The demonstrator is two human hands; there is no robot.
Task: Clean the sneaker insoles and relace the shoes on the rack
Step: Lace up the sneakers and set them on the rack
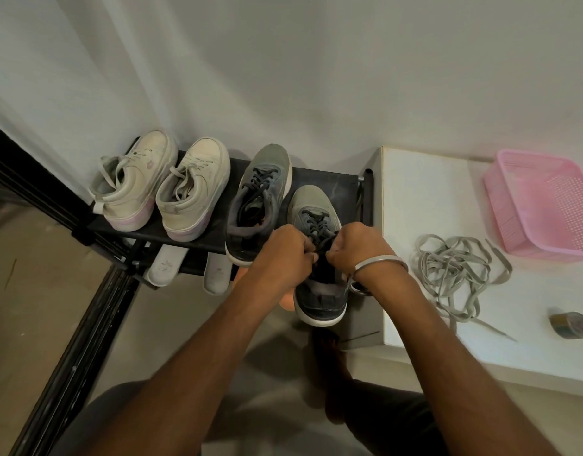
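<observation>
Pinching dark lace ends, left hand [285, 250] and right hand [356, 248] flank the grey-green suede sneaker [316, 258], toe at 12 o'clock.

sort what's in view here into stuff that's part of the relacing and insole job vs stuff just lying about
Part of the job:
- grey sneaker whose dark lace both hands grip, left hand, right hand
- second grey sneaker
- two white sneakers
- white insoles on the lower shelf
- loose grey laces
- rack

Lying about:
- pink basket
- tape roll
- white table
</observation>
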